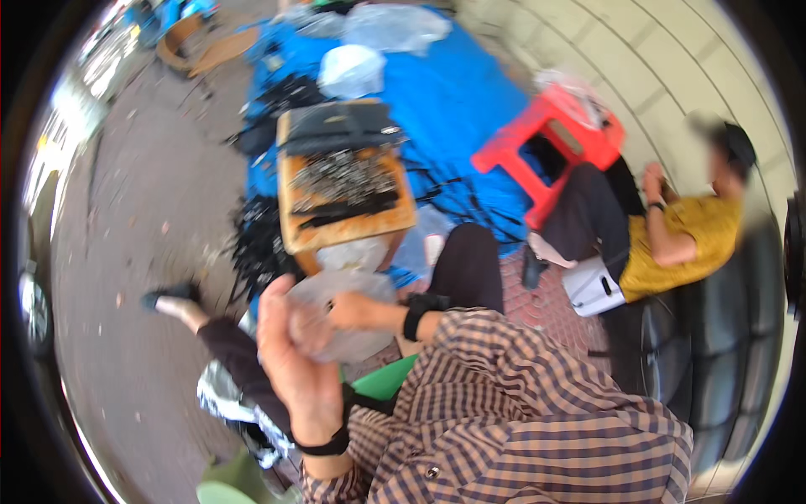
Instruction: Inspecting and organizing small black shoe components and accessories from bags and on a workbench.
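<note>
L hand [294, 361] up, fingers pointing away, overlapping clear plastic bag [365, 340]; R hand [348, 311] at bag's upper part. Blur: can't tell if either grip's closed on it. Bag's nr close end of wooden table [395, 223], w/ pile of small metal pcs [344, 181] on top. Co-worker [688, 244] sits to R, nr red plastic stool [508, 144].

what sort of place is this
Probably an outdoor pavement work spot: red patterned paving, a blue tarp spread along a pale tiled wall, and a low box serving as a worktop for a heap of small pieces.
</note>
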The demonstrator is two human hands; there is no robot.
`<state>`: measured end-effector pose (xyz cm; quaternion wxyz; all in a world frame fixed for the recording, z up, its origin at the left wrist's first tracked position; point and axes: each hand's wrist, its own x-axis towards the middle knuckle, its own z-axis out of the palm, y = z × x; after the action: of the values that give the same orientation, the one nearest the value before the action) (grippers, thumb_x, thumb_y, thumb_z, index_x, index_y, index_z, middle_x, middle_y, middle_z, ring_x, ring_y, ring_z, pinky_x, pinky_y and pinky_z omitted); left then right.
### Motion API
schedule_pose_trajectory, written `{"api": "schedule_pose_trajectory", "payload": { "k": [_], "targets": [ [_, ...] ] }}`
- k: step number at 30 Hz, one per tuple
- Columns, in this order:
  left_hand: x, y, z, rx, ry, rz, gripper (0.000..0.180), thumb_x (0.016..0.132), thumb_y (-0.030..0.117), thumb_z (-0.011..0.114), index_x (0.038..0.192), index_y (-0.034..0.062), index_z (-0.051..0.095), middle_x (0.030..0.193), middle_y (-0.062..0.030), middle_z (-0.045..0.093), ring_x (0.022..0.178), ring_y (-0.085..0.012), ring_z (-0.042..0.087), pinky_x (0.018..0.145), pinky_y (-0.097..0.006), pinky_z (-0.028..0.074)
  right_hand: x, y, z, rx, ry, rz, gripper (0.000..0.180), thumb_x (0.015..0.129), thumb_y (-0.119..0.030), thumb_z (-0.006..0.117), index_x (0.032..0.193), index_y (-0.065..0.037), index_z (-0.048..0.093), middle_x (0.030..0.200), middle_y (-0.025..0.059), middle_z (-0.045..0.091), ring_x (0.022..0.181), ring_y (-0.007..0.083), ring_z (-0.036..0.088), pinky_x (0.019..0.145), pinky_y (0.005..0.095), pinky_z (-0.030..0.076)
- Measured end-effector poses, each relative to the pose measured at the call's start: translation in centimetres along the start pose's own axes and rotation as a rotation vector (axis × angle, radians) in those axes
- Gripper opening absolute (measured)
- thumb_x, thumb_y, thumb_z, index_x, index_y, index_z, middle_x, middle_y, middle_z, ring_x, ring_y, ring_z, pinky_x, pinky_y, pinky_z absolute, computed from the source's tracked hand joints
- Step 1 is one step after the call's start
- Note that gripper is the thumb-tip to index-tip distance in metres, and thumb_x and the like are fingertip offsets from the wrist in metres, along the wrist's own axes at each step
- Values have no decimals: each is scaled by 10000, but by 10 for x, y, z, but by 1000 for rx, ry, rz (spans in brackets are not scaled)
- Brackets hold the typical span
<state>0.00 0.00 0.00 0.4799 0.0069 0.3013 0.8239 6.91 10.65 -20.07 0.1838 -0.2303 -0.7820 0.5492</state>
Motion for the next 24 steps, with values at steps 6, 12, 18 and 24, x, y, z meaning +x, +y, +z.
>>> {"api": "schedule_pose_trajectory", "payload": {
  "k": [6,12,18,24],
  "targets": [
    [2,-1,-2,-51,-13,13,162,961,175,539,1070,55,543,591,83,292,489,-12,254,420,-188,203,0,-79,-35,361,-267,602,208,737,-213,688,876,-69,631,669,20,580,487,98,488,370,274,335],
    [8,0,-10,-29,121,41,162,965,177,528,1072,57,545,593,88,296,498,-13,277,431,-185,222,-5,-90,-55,790,-438,719,225,799,-186,699,977,-129,575,717,-31,538,477,20,444,339,182,271],
    [19,1,-22,-16,116,66,182,975,199,506,1073,53,550,578,81,307,476,-30,260,439,-207,227,4,-113,-101,859,-498,795,258,861,-204,664,1071,-121,538,751,10,549,464,-2,412,310,128,220],
    [11,-2,-24,-13,120,44,158,976,170,484,1047,49,558,563,61,312,466,-47,257,437,-219,233,76,-126,-182,656,-236,479,205,845,-176,660,1017,-87,593,758,7,547,484,10,419,318,141,242]
  ]
}}
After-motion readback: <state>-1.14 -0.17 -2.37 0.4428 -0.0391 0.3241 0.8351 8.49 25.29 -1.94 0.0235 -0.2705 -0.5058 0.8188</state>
